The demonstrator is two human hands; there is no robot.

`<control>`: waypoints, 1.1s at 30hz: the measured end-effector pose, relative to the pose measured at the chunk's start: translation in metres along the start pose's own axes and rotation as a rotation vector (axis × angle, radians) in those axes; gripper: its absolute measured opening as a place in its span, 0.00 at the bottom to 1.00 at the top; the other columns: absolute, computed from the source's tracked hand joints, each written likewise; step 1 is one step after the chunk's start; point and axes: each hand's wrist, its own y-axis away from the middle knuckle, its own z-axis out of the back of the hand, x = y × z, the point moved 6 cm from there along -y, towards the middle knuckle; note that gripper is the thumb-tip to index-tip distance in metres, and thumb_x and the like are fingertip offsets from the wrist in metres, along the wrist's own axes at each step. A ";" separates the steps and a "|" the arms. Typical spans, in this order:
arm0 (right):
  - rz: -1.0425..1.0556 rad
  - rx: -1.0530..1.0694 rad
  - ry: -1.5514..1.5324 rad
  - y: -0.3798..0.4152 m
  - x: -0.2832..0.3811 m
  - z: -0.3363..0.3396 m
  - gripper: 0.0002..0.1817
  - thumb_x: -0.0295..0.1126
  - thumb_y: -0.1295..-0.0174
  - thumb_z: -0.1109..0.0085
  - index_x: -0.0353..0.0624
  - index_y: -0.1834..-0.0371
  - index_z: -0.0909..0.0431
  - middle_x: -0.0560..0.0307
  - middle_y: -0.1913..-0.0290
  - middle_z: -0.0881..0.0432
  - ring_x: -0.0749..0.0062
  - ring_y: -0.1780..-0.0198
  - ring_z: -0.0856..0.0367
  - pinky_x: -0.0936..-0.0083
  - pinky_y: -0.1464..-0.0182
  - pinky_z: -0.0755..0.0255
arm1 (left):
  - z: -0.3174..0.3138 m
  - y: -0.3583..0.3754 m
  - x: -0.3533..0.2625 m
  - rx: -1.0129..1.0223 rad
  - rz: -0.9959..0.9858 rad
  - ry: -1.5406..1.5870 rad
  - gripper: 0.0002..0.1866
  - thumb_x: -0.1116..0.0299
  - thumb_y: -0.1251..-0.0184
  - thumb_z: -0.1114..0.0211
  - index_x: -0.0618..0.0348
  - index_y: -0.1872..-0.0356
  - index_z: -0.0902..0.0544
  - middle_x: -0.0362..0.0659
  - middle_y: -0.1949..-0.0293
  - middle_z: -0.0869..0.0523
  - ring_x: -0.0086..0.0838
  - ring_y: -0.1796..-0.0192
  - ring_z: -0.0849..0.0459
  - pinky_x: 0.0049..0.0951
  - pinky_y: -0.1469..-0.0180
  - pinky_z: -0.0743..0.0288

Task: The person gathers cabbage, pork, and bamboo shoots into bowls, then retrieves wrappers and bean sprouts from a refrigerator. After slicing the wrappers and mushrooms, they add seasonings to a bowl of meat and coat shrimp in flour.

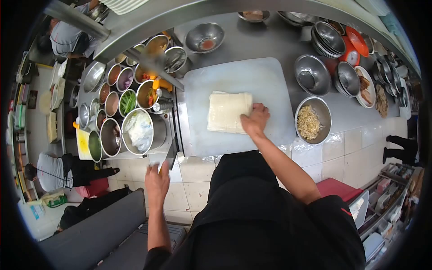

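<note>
A stack of pale, thin square sheets (pixel 228 113) lies on the white cutting board (pixel 202 81). My right hand (pixel 256 118) rests at the stack's right edge, thumb on the sheets and bent fingers apart from it, just beyond the edge. Left of the board and lower, over the floor, my left hand (pixel 156 182) is closed round a knife, slightly blurred. The dark knife blade (pixel 171 154) points up toward the counter edge; most of its handle is hidden by the fingers.
Left of the board stand several metal containers, one with green strips (pixel 128 102), one lined with a white plastic bag (pixel 139 129). To the right are a bowl of bean sprouts (pixel 309 123) and a metal bowl (pixel 312 74). A co-worker (pixel 54 170) is at far left.
</note>
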 end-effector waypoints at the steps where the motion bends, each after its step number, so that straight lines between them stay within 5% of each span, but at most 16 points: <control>1: -0.008 -0.013 0.008 0.003 0.008 0.000 0.29 0.29 0.60 0.38 0.34 0.50 0.35 0.41 0.50 0.30 0.48 0.46 0.33 0.60 0.43 0.37 | 0.005 -0.010 -0.038 -0.144 -0.138 0.089 0.21 0.59 0.39 0.38 0.73 0.60 0.20 0.64 0.58 0.21 0.56 0.53 0.23 0.41 0.48 0.29; 2: -0.054 0.030 -0.100 0.005 0.014 -0.001 0.29 0.28 0.59 0.39 0.34 0.50 0.36 0.42 0.50 0.30 0.48 0.46 0.33 0.60 0.44 0.37 | -0.006 -0.024 -0.062 -0.192 -0.243 0.176 0.20 0.62 0.40 0.37 0.73 0.59 0.21 0.63 0.58 0.20 0.55 0.54 0.22 0.39 0.48 0.29; 4: -0.098 0.060 -0.202 0.007 0.022 -0.004 0.29 0.27 0.59 0.40 0.35 0.50 0.37 0.42 0.51 0.30 0.47 0.47 0.32 0.59 0.44 0.37 | -0.061 -0.059 -0.096 0.114 -0.129 0.541 0.22 0.62 0.42 0.36 0.73 0.54 0.22 0.62 0.54 0.21 0.52 0.53 0.21 0.35 0.50 0.28; 6: -0.167 0.069 -0.261 0.007 0.021 -0.009 0.32 0.25 0.59 0.40 0.36 0.47 0.39 0.43 0.50 0.30 0.46 0.47 0.31 0.59 0.45 0.35 | -0.125 -0.091 -0.120 -0.035 -0.289 0.443 0.28 0.55 0.44 0.35 0.70 0.50 0.24 0.65 0.54 0.22 0.52 0.55 0.19 0.39 0.51 0.26; 9: -0.294 0.142 -0.274 0.001 0.024 -0.014 0.30 0.26 0.58 0.40 0.35 0.48 0.36 0.41 0.48 0.31 0.44 0.46 0.32 0.57 0.45 0.33 | -0.112 -0.096 -0.168 -0.014 -0.137 0.248 0.30 0.52 0.46 0.35 0.70 0.52 0.24 0.66 0.56 0.21 0.53 0.53 0.20 0.42 0.51 0.27; 10: -0.290 0.211 -0.345 -0.003 0.024 -0.021 0.27 0.28 0.57 0.40 0.35 0.50 0.32 0.41 0.48 0.32 0.43 0.48 0.31 0.58 0.46 0.32 | -0.117 -0.107 -0.164 0.060 -0.051 0.451 0.29 0.51 0.47 0.35 0.69 0.56 0.24 0.65 0.58 0.20 0.56 0.53 0.22 0.44 0.50 0.28; 13: -0.232 0.197 -0.124 -0.001 0.031 -0.029 0.23 0.31 0.56 0.40 0.34 0.54 0.29 0.41 0.49 0.30 0.43 0.50 0.29 0.59 0.46 0.32 | -0.128 -0.109 -0.161 0.296 0.016 0.341 0.28 0.52 0.48 0.35 0.69 0.57 0.25 0.65 0.59 0.20 0.57 0.55 0.22 0.45 0.51 0.28; 15: -0.161 0.064 -0.094 0.013 0.042 -0.035 0.24 0.33 0.54 0.41 0.34 0.53 0.31 0.40 0.51 0.29 0.42 0.52 0.29 0.60 0.46 0.32 | -0.142 -0.104 -0.157 0.215 -0.074 0.233 0.25 0.58 0.47 0.35 0.70 0.56 0.27 0.66 0.60 0.20 0.58 0.58 0.21 0.46 0.53 0.28; 17: -0.093 0.125 -0.276 0.015 0.052 -0.039 0.28 0.35 0.55 0.39 0.33 0.51 0.34 0.34 0.55 0.26 0.44 0.50 0.27 0.60 0.47 0.31 | -0.130 -0.096 -0.162 0.034 -0.056 0.314 0.22 0.66 0.48 0.35 0.72 0.57 0.29 0.67 0.60 0.21 0.59 0.57 0.22 0.46 0.52 0.28; 20: -0.354 0.383 -0.458 0.015 0.052 -0.034 0.30 0.36 0.55 0.38 0.34 0.49 0.37 0.33 0.54 0.25 0.44 0.48 0.26 0.59 0.45 0.32 | -0.140 -0.101 -0.152 0.185 0.050 0.693 0.19 0.71 0.46 0.38 0.73 0.55 0.29 0.60 0.57 0.20 0.49 0.54 0.21 0.38 0.51 0.27; 23: -0.365 0.399 -0.587 0.011 0.046 -0.041 0.32 0.37 0.56 0.38 0.36 0.47 0.38 0.35 0.53 0.23 0.45 0.48 0.24 0.61 0.45 0.31 | -0.157 -0.103 -0.144 0.309 0.104 1.046 0.22 0.73 0.44 0.40 0.73 0.48 0.31 0.52 0.56 0.20 0.36 0.53 0.21 0.32 0.51 0.28; 28: -0.296 0.401 -0.660 -0.008 0.024 -0.020 0.33 0.38 0.57 0.37 0.36 0.46 0.31 0.42 0.54 0.20 0.50 0.52 0.21 0.67 0.48 0.28 | -0.168 -0.087 -0.192 0.694 0.261 1.366 0.25 0.73 0.42 0.46 0.69 0.41 0.34 0.52 0.48 0.24 0.39 0.48 0.23 0.34 0.47 0.28; 33: -0.325 0.186 -0.779 -0.040 0.004 0.090 0.30 0.39 0.56 0.35 0.37 0.47 0.26 0.44 0.52 0.20 0.58 0.49 0.21 0.70 0.46 0.28 | -0.159 -0.080 -0.310 0.815 0.013 1.470 0.27 0.72 0.43 0.45 0.66 0.40 0.34 0.52 0.47 0.25 0.37 0.47 0.23 0.33 0.47 0.27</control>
